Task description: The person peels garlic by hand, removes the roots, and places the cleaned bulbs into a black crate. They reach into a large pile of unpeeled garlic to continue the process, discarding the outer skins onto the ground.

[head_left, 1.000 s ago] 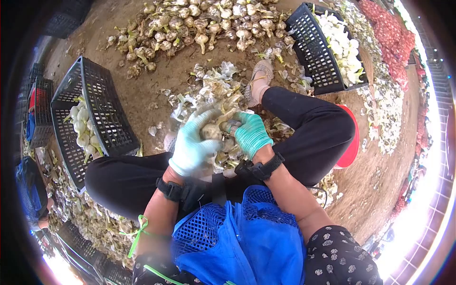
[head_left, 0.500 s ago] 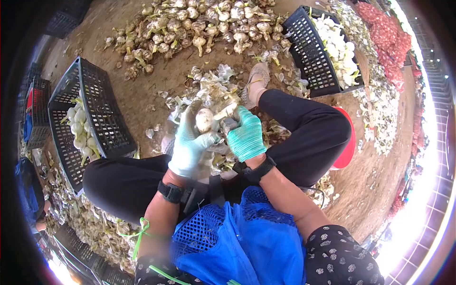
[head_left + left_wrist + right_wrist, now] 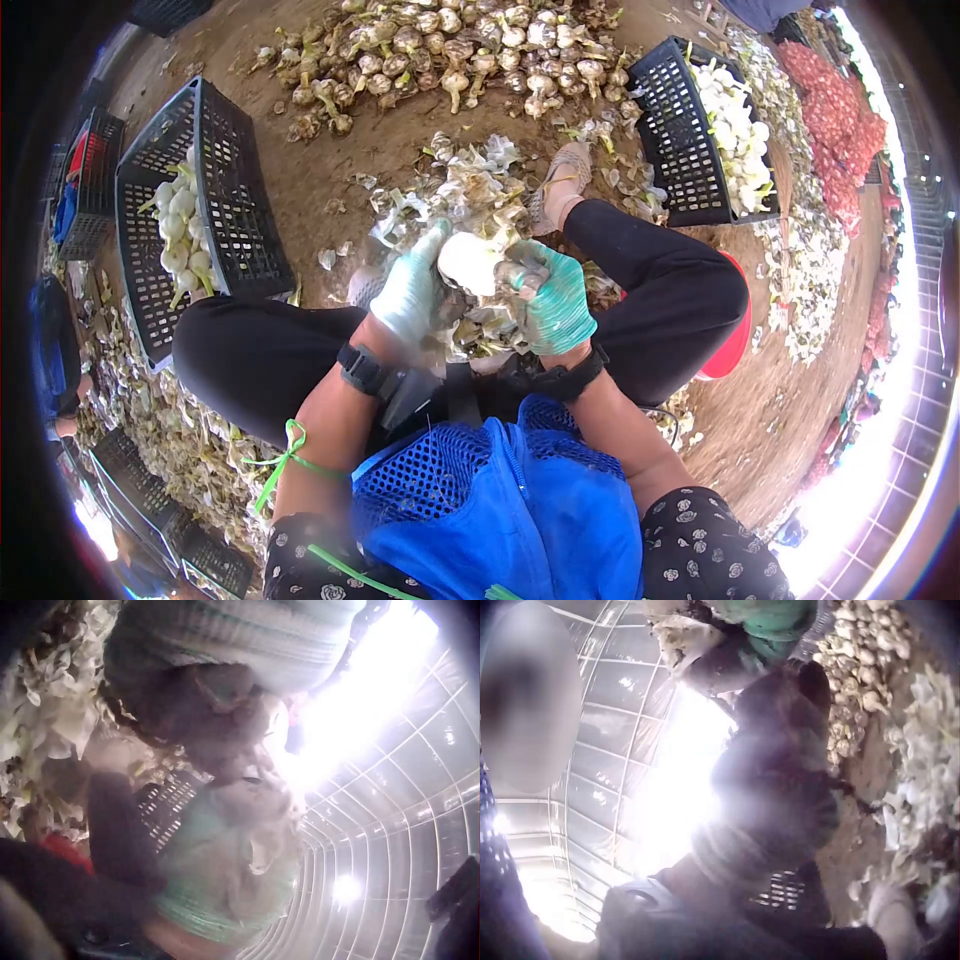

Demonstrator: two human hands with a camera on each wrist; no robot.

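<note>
In the head view a white garlic bulb (image 3: pixel 468 264) sits between two gloved hands over the person's lap. The left hand (image 3: pixel 408 292), in a pale mint glove, holds the bulb's left side. The right hand (image 3: pixel 556 302), in a greener glove with grey, dirty fingertips, pinches at its right side, where the stem and outer skin are partly hidden by the fingers. Below the bulb lies a heap of papery garlic skins (image 3: pixel 470 190). Both wrist views are dim and hazy, with the gloves close together around the garlic.
A pile of unpeeled garlic (image 3: pixel 450 50) lies ahead on the dirt floor. Black crates with white bulbs stand at left (image 3: pixel 235 195) and right (image 3: pixel 670 140). Red net sacks (image 3: pixel 825 110) lie at far right. A red round thing (image 3: pixel 735 330) is beside the right knee.
The garlic bulb showed brownish skin and now shows a bare white face. Both hands stay close together on it. The whole head view has shifted slightly.
</note>
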